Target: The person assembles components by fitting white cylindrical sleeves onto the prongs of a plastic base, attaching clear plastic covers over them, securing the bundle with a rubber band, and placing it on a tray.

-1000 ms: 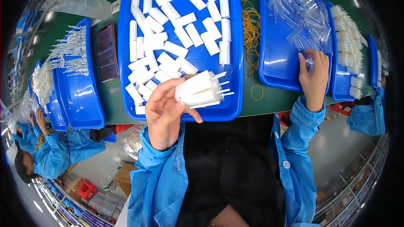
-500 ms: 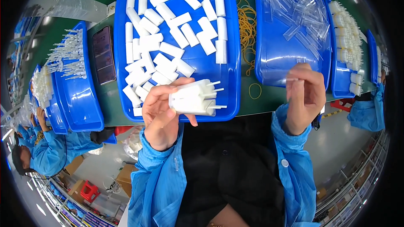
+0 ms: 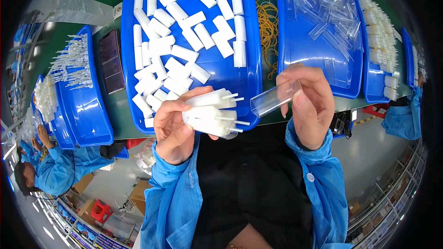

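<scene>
My left hand (image 3: 174, 128) is closed round a bundle of white cylinders with thin stems (image 3: 210, 113), the stems pointing right. Clear plastic shows around part of the bundle. Between the thumb and fingers of my right hand (image 3: 308, 103) is a clear plastic sleeve (image 3: 272, 100), tilted, its free end towards the bundle but apart from it. Behind my left hand lies a blue tray (image 3: 226, 76) with many loose white cylinders (image 3: 185, 54). A second blue tray (image 3: 300, 64), beyond my right hand, holds a heap of clear plastic sleeves (image 3: 323, 7).
Yellow rubber bands (image 3: 266, 27) lie between the trays on the green table. A phone (image 3: 111, 62) rests at the left, beside a blue tray of thin white stemmed pieces (image 3: 76, 62). More bundles (image 3: 378, 37) fill a tray at the right. A co-worker in blue (image 3: 57, 168) is at far left.
My right hand has moved left and nearer to me, bringing the clear sleeve away from the right tray towards the bundle. My left hand keeps its grip, with the bundle slightly turned.
</scene>
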{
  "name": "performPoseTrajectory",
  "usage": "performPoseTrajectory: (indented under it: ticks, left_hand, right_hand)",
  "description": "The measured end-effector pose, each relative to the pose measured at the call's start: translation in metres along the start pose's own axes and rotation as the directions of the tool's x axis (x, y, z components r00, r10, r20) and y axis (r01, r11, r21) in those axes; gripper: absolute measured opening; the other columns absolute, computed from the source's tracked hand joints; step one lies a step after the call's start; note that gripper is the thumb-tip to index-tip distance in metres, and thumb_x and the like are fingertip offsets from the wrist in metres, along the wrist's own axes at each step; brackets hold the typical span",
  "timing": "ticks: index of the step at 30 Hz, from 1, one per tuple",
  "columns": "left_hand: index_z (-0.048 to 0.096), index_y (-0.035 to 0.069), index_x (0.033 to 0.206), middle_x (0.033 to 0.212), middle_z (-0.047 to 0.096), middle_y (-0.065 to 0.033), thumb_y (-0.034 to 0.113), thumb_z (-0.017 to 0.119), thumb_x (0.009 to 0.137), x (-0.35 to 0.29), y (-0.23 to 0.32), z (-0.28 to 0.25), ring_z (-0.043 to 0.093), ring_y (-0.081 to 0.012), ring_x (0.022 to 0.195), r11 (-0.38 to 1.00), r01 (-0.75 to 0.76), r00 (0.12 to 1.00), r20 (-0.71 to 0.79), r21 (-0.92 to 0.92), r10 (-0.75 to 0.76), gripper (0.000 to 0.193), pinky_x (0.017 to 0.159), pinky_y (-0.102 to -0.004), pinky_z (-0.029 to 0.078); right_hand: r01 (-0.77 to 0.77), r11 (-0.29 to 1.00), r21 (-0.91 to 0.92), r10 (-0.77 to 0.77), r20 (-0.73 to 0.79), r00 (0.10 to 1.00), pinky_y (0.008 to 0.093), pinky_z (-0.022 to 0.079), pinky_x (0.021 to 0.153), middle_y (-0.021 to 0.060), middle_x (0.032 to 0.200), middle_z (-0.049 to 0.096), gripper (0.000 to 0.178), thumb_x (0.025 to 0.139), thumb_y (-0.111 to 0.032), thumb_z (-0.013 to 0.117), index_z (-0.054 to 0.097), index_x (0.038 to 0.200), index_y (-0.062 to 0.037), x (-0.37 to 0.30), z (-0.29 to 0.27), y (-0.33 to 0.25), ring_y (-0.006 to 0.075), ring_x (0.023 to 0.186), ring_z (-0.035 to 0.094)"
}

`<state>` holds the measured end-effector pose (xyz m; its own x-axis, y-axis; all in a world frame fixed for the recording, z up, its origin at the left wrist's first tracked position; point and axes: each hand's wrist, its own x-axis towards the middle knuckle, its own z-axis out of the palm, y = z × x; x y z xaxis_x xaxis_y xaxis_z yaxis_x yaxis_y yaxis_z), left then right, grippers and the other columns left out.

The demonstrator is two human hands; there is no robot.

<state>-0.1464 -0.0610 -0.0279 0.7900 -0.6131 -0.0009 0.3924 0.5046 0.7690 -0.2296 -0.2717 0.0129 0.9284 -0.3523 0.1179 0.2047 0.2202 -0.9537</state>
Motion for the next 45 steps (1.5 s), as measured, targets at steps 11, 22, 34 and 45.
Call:
performPoseTrajectory:
  ticks: [11, 22, 34, 45]
  left_hand:
    - [0.044, 0.011, 0.114, 0.116, 0.04, -0.0267, 0.025, 0.059, 0.069, -0.006, 0.001, -0.004, 0.057, -0.0367, 0.084, 0.885, 0.236, 0.963, -0.022, -0.402, -0.267, 0.05, 0.051, -0.0368, 0.054]
    - [0.044, 0.006, 0.114, 0.117, 0.039, -0.0357, 0.017, 0.056, 0.079, 0.003, -0.004, -0.003, 0.054, -0.0463, 0.094, 0.733, 0.254, 0.966, 0.202, -0.631, -0.161, 0.039, 0.05, -0.0409, 0.057]
    - [0.051, 0.007, 0.115, 0.12, 0.04, -0.0353, 0.016, 0.061, 0.08, -0.001, -0.004, 0.005, 0.059, -0.0403, 0.09, 1.0, -0.012, 0.999, -0.04, 0.003, 0.012, 0.037, 0.052, -0.0354, 0.057]
    - [0.051, 0.001, 0.11, 0.117, 0.047, -0.0297, 0.003, 0.068, 0.072, -0.004, -0.001, 0.011, 0.057, -0.0354, 0.099, 0.915, -0.206, 0.978, 0.041, 0.346, 0.205, 0.042, 0.066, -0.0378, 0.057]
  right_hand:
    - [0.147, 0.985, -0.09, -0.144, 0.038, 0.989, 0.0218, 0.037, 0.063, 0.0094, 0.083, 0.052, 0.018, 0.086, -0.005, 0.049, 0.05, 0.101, 0.005, 0.004, -0.008, 0.008, 0.0108, 0.07, 0.045]
    - [0.126, 0.99, -0.061, -0.13, -0.06, 0.99, 0.0208, 0.039, 0.054, 0.0088, 0.077, 0.056, 0.018, 0.088, -0.012, 0.051, 0.053, 0.096, 0.004, 0.001, -0.015, 0.01, 0.0099, 0.061, 0.049]
    - [-0.058, 0.997, -0.05, 0.051, -0.122, 0.991, 0.021, 0.041, 0.058, 0.0102, 0.081, 0.056, 0.016, 0.083, -0.001, 0.051, 0.052, 0.098, 0.0044, 0.0, -0.013, 0.0, 0.01, 0.064, 0.049]
    - [0.028, 0.998, -0.064, -0.03, -0.039, 0.999, 0.0216, 0.039, 0.065, 0.0093, 0.089, 0.053, 0.017, 0.085, -0.002, 0.052, 0.051, 0.1, 0.0058, -0.002, -0.009, 0.009, 0.0088, 0.074, 0.047]
